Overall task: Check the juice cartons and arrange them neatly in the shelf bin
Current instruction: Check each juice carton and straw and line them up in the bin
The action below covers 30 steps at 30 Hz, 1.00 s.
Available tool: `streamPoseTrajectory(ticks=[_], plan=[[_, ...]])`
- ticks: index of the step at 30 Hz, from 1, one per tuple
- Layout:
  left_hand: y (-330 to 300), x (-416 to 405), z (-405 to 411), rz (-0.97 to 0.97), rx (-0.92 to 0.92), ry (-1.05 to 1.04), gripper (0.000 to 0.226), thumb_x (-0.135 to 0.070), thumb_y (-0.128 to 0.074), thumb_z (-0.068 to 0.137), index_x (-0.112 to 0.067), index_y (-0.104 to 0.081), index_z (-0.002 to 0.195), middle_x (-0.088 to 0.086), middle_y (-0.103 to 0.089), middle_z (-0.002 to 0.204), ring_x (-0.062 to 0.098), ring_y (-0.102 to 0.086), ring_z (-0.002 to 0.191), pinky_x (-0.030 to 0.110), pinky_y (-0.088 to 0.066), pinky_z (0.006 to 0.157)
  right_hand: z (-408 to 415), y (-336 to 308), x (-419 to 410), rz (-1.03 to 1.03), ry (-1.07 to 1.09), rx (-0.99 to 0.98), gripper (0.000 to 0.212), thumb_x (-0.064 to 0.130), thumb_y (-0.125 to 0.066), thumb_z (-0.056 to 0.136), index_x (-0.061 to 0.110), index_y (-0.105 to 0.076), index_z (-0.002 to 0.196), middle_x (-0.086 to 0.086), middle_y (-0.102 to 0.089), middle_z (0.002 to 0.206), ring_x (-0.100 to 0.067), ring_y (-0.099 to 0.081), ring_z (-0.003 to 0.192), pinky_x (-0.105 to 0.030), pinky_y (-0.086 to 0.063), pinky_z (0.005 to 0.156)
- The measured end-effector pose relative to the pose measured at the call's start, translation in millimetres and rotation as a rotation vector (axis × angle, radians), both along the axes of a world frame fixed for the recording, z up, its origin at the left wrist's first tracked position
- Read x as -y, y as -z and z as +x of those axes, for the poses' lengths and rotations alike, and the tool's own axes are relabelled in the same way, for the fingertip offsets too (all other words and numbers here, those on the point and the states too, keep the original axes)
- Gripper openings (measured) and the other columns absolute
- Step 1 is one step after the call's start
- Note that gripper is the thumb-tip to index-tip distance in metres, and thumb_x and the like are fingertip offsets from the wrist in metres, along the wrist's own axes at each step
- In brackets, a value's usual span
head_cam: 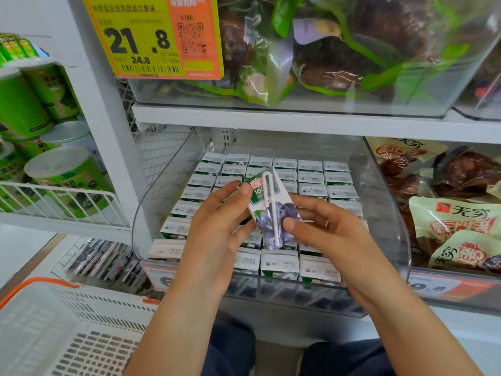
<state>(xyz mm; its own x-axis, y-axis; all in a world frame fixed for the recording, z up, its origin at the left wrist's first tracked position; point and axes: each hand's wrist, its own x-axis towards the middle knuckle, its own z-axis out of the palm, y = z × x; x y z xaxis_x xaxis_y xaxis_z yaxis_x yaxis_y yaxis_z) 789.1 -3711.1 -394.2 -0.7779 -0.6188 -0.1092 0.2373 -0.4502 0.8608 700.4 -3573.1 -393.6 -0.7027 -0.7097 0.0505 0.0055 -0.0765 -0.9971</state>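
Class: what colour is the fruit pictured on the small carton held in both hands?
Purple-blue, on the white-and-green juice carton; head view shows it.

White shelf (271,122) carries a clear plastic bin (385,213) packed with upright juice cartons (311,191) in tight rows, tops showing, and just beside it on the right a bin of snack packets (455,221).

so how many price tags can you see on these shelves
3. A big yellow and orange price tag hangs on the top bin at upper left, one sits on the juice bin's front behind the left arm, mostly hidden, and one is at lower right. Others may be hidden.
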Motion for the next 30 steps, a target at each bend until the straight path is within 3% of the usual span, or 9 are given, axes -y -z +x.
streamPoseTrajectory(ticks=[2, 5, 12, 14, 23, 30], plan=[[1.9, 0.5, 0.6, -0.091, 0.014, 0.008, 0.054, -0.028, -0.069, 0.073, -0.008, -0.06, 0.122, 0.007, -0.073, 0.107, 0.018, -0.07, 0.097, 0.031, -0.056, 0.083, -1.0, -0.2, -1.1, 0.005, -0.006, -0.001, 0.034, 0.014, -0.073, 0.071, 0.024, -0.069, 0.103, 0.0, -0.074, 0.097, -0.013, -0.069, 0.089, -0.014, -0.051, 0.07], [3.7, 0.1, 1.4, -0.225, 0.03, -0.003, 0.042, -0.029, -0.067, 0.073, -0.017, -0.066, 0.113, 0.001, -0.075, 0.101, 0.014, -0.071, 0.095, 0.026, -0.058, 0.079, -1.3, -0.6, -1.8, 0.017, 0.008, -0.031, 0.034, 0.002, -0.073, 0.075, 0.029, -0.07, 0.097, 0.006, -0.074, 0.094, -0.009, -0.069, 0.086, -0.012, -0.05, 0.069], [1.5, -6.2, -0.6, -0.415, 0.082, 0.029, 0.049, -0.047, -0.064, 0.078, -0.032, -0.063, 0.126, -0.011, -0.071, 0.111, 0.006, -0.067, 0.103, 0.023, -0.057, 0.081, 2.1, -0.8, 0.2, 0.043, 0.183, -0.254, 0.042, 0.003, -0.079, 0.07, 0.031, -0.066, 0.099, 0.015, -0.071, 0.093, 0.0, -0.065, 0.086, -0.013, -0.05, 0.07], [-0.1, -7.7, -0.9, -0.431, 0.084, 0.046, 0.054, -0.053, -0.067, 0.077, -0.035, -0.06, 0.128, -0.013, -0.071, 0.111, 0.004, -0.066, 0.103, 0.022, -0.056, 0.083, 3.2, -0.8, 1.0, 0.036, 0.207, -0.293, 0.043, 0.003, -0.079, 0.069, 0.031, -0.066, 0.099, 0.016, -0.071, 0.092, 0.001, -0.064, 0.085, -0.011, -0.049, 0.07], [2.0, -8.7, -2.0, -0.443, 0.051, -0.079, 0.054, -0.046, -0.075, 0.06, -0.034, -0.067, 0.111, -0.011, -0.073, 0.103, 0.009, -0.069, 0.095, 0.016, -0.054, 0.069, 12.9, 1.6, 5.1, 0.103, 0.239, -0.518, 0.047, 0.017, -0.082, 0.068, 0.036, -0.061, 0.105, 0.014, -0.066, 0.098, 0.0, -0.059, 0.093, -0.007, -0.044, 0.076], [2.8, -7.7, -2.6, -0.355, 0.041, -0.005, 0.064, -0.043, -0.073, 0.061, -0.024, -0.064, 0.121, -0.001, -0.073, 0.107, 0.015, -0.069, 0.101, 0.027, -0.057, 0.084, 14.8, 0.9, 4.3, 0.105, 0.287, -0.599, 0.048, 0.019, -0.083, 0.066, 0.038, -0.059, 0.103, 0.016, -0.063, 0.099, 0.005, -0.057, 0.094, -0.003, -0.04, 0.077]])
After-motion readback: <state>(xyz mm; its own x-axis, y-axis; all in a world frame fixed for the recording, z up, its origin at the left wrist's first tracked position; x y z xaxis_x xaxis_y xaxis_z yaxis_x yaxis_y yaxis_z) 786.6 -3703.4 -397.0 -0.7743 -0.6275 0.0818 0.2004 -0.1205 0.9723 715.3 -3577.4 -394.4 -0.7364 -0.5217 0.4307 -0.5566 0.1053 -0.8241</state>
